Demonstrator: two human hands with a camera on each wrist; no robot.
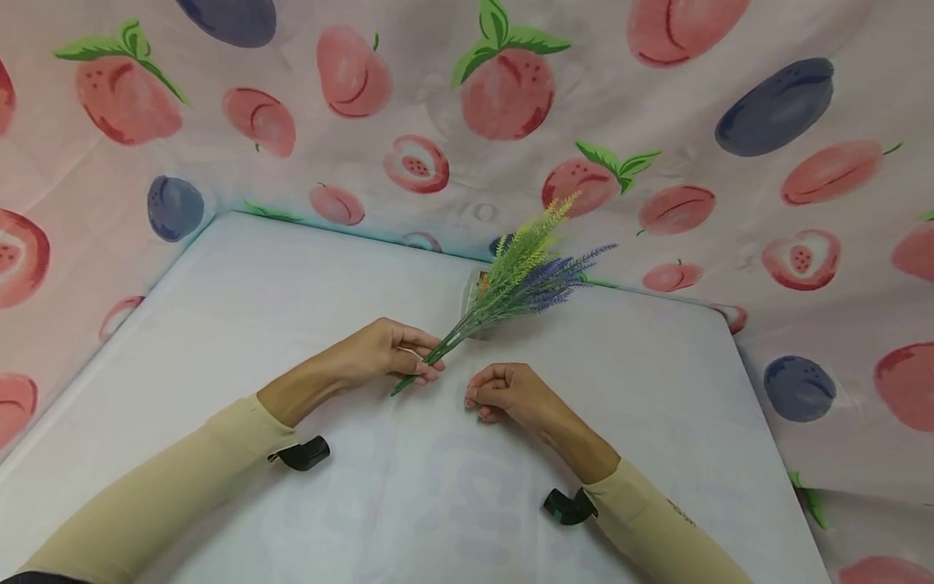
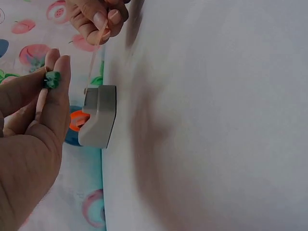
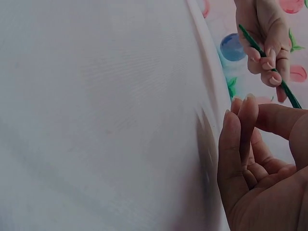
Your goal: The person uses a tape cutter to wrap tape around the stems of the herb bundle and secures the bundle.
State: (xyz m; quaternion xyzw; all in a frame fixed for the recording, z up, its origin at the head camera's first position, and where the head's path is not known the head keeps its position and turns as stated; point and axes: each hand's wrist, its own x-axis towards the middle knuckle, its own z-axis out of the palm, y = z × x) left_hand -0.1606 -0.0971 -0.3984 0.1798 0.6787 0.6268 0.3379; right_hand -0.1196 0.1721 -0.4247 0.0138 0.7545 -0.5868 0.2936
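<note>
In the head view my left hand (image 1: 390, 353) pinches the green stems of an artificial flower bunch (image 1: 503, 296), with yellow-green and purple lavender-like sprays pointing up and right. The left wrist view shows the cut stem end (image 2: 52, 80) between thumb and fingers. My right hand (image 1: 514, 393) is apart from the bunch, to the right of the stems. Its thumb and fingertips pinch a thin clear strip of tape (image 2: 94, 60), which runs down to a grey tape dispenser (image 2: 105, 118) with an orange core. In the head view the flowers partly hide the dispenser.
A white-covered table (image 1: 350, 487) lies under both hands. Behind it and at its sides hangs a pink fruit-printed cloth (image 1: 416, 73). The dispenser stands near the table's back edge. A black wrist camera (image 1: 305, 453) sits at the left sleeve, another (image 1: 571, 507) at the right.
</note>
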